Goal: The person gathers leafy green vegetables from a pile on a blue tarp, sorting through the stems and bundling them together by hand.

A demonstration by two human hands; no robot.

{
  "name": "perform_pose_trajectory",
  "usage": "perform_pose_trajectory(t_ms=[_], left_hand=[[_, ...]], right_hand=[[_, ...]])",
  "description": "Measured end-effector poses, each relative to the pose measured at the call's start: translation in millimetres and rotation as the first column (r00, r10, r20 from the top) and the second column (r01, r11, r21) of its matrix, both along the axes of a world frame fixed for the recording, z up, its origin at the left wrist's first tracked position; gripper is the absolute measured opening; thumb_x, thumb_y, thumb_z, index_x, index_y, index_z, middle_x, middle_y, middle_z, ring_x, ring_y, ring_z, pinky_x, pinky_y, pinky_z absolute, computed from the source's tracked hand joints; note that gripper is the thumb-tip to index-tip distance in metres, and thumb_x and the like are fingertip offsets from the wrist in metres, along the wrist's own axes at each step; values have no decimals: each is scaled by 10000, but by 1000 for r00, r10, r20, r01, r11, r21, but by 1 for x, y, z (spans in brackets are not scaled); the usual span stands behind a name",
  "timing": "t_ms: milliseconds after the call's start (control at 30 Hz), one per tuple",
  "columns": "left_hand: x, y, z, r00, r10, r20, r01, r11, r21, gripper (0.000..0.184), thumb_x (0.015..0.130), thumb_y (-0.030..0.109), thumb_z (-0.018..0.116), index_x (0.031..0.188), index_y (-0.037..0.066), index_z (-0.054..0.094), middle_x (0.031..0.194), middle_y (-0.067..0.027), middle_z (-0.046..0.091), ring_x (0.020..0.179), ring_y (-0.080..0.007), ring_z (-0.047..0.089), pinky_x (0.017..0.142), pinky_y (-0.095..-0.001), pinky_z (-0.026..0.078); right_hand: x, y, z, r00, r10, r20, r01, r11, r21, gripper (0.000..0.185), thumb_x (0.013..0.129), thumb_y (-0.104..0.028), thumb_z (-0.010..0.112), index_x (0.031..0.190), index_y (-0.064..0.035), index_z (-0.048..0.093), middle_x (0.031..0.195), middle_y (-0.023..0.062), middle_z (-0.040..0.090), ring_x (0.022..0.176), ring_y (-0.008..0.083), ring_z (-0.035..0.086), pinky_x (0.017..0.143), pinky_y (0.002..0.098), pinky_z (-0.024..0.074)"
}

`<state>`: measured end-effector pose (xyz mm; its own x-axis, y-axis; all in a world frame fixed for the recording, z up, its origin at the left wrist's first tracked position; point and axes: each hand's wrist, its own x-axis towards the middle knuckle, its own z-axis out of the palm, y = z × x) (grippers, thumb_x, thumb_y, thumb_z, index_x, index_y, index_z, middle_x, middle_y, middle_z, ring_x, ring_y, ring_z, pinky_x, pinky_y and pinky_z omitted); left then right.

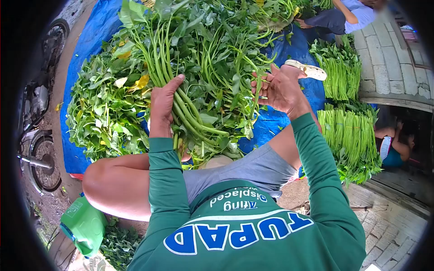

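Long green stems form a bunch of water spinach (pixel 160 56), its leafy tops pointing away from me. My left hand (pixel 163 104) is closed around the middle of this bunch, and the cut stem ends reach toward my lap. On the right, my right hand (pixel 282 90) is turned partly palm up, with the thumb apart from loosely spread fingers. A thin water spinach stem (pixel 255 101) runs across its fingertips, with no firm grip visible. Between and beyond both hands lies a loose heap of water spinach (pixel 226 49).
A blue tarp (pixel 81 77) lies under the greens. Tied water spinach bundles (pixel 346 135) stand at right, near a pale sandal (pixel 309 70). Another person (pixel 343 18) sits at the upper right. A green plastic jug (pixel 83 226) stands lower left; a motorcycle (pixel 43 158) is at far left.
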<state>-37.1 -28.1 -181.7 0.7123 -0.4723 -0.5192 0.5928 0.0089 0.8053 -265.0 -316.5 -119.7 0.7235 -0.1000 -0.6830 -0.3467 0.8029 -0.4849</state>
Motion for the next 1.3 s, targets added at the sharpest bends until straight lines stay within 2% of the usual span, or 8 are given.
perform_pose_trajectory(t_ms=[233, 367, 533, 633, 867, 1033, 1100, 1300], left_hand=[[-5, -5, -2, 998, -51, -23, 52, 998, 31, 257, 895, 238, 872, 1000, 34, 758, 811, -31, 737, 625, -137, 678, 574, -301, 556], [-8, -7, -12, 997, -57, -47, 57, 998, -7, 254, 896, 249, 868, 994, 44, 757, 800, -25, 731, 625, -137, 678, 582, -294, 559], [-21, -10, -50, 986, -94, -135, 86, 994, -66, 276, 905, 291, 852, 1003, 52, 755, 805, -30, 734, 649, -144, 689, 596, -290, 561], [-37, -10, -81, 968, -75, -241, 57, 995, -83, 285, 906, 284, 854, 1032, 50, 750, 815, -28, 733, 650, -154, 692, 593, -301, 572], [-64, -17, -99, 948, -114, -298, 107, 994, -38, 303, 898, 283, 866, 1029, 34, 755, 837, -36, 743, 665, -154, 697, 592, -331, 584], [-70, -17, -106, 917, -59, -396, 19, 994, -103, 296, 896, 225, 855, 1016, -24, 752, 864, -66, 759, 685, -182, 715, 622, -360, 603], [-69, -14, -125, 861, -100, -499, 4, 982, -191, 281, 948, 279, 809, 1015, 12, 748, 864, -88, 766, 700, -220, 741, 651, -390, 639], [-74, -11, -133, 787, -171, -592, 13, 965, -261, 300, 970, 318, 796, 1069, 40, 740, 869, -104, 773, 695, -242, 747, 646, -418, 648]], right_hand=[[-14, 27, -3, 998, -62, -24, 43, 877, -479, 391, 989, -78, 740, 1345, -30, 586, 1136, 113, 728, 1042, 216, 719, 932, 371, 591], [-21, 31, -6, 974, -190, -123, 80, 797, -598, 319, 1012, -152, 724, 1281, -14, 619, 968, 31, 684, 845, 136, 668, 749, 278, 559], [-15, 26, -20, 918, -386, 90, 360, 714, -601, 129, 1009, -188, 689, 1001, -60, 676, 852, 19, 633, 697, 127, 600, 617, 291, 510], [5, 43, 3, 820, -468, 331, 570, 606, -555, 118, 1009, -169, 686, 1030, -53, 689, 843, 22, 640, 674, 142, 597, 606, 297, 505], [73, 86, -27, 885, -259, 388, 381, -77, -921, 172, 962, -81, 729, 1095, 12, 787, 995, 99, 770, 856, 160, 681, 802, 319, 543], [74, 154, -115, 952, -76, -297, -214, 526, -823, 248, 913, -176, 748, 1064, 15, 795, 960, 104, 779, 764, 185, 674, 722, 341, 534], [69, 161, -141, 964, -162, -213, -14, 766, -643, 205, 952, -164, 733, 1084, -11, 769, 884, 53, 756, 726, 142, 673, 653, 305, 551], [54, 165, -143, 913, -200, -357, 85, 946, -314, 123, 953, -113, 715, 1034, -24, 740, 859, 45, 737, 651, 160, 653, 573, 315, 542]])
